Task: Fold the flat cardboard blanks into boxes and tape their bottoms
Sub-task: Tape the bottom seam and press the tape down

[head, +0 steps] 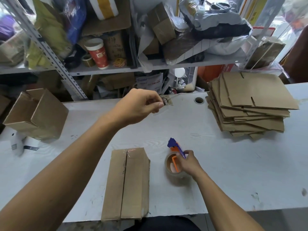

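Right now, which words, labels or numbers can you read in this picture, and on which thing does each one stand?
None can be read with certainty.
Box: dark print along the seam, too blurred.
Red cup: yellow logo, maybe a "W", unclear.
Shelf carton: handwritten marks, unreadable.
Paper under the shelf: blue and red print, too small.

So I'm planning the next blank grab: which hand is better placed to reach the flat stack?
Probably the right hand: the stack of blanks lies on its side. It must first release the tape dispenser.
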